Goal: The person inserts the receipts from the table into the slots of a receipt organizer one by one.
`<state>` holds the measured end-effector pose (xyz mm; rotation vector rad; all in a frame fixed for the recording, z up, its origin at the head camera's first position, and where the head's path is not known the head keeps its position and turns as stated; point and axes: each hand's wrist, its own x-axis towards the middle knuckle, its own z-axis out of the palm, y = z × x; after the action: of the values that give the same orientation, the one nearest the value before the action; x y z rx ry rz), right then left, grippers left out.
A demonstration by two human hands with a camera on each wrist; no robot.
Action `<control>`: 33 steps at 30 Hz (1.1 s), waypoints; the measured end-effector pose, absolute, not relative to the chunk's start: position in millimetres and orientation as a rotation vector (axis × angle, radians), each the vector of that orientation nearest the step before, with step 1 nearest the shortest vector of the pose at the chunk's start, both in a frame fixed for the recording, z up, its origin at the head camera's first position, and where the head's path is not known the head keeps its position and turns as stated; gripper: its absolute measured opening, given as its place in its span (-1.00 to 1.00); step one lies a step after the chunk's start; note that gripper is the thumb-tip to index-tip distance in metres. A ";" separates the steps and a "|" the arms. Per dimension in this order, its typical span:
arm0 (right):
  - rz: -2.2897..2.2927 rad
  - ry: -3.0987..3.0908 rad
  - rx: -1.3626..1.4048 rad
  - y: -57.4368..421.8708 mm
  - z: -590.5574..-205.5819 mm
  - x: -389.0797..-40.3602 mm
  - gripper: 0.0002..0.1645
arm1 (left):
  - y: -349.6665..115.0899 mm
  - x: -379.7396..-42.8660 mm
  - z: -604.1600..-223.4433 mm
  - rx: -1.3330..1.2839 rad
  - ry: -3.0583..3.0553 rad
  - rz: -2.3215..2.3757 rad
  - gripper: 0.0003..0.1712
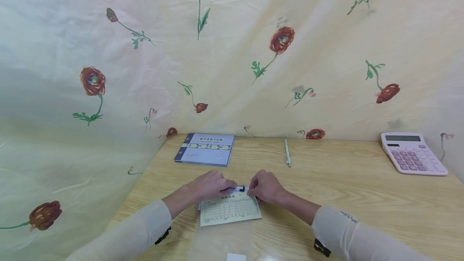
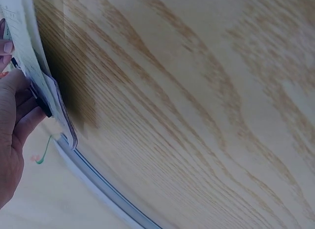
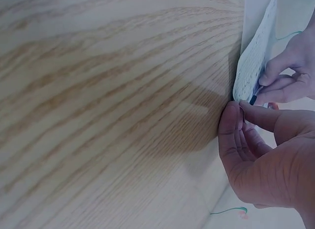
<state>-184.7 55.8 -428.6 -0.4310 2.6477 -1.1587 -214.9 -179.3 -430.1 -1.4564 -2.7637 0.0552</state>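
Note:
A pad of printed forms (image 1: 230,210) lies tilted over a bluish backing that shows at its left edge, with a black-and-silver clip (image 1: 239,188) at the top. My left hand (image 1: 212,184) grips this clip from the left; in the left wrist view the thumb and fingers of the left hand (image 2: 12,111) close on its dark part. From the other side, my right hand (image 1: 266,187) pinches the pad's upper right corner. In the right wrist view, the right hand (image 3: 268,150) has thumb and forefinger together at the paper's edge. The corner itself is partly hidden by the fingers.
A blue account book (image 1: 206,158) lies at the back left of the wooden table (image 1: 344,196). Further right are a pale green pen (image 1: 287,152) and a pink calculator (image 1: 413,154). A translucent sheet (image 1: 221,241) and a small white piece (image 1: 236,257) lie at the front.

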 end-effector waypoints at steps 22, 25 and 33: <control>-1.126 2.722 -0.358 49.2 -430.8 -186.5 -0.79 | -180.2 -214.4 -433.3 -1.473 -2.704 -0.026 -0.82; -1.118 2.723 -0.346 49.5 -431.3 -186.8 -0.78 | -180.2 -214.7 -433.3 -1.475 -2.703 -0.024 -0.82; -1.129 2.718 -0.333 49.5 -433.7 -188.7 -0.78 | -179.0 -213.4 -430.7 -1.462 -2.725 -0.011 -0.79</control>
<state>-188.7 49.5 -433.7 -0.3326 2.7181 -1.1294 -213.4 -179.0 -430.7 -1.4620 -2.7253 -0.0109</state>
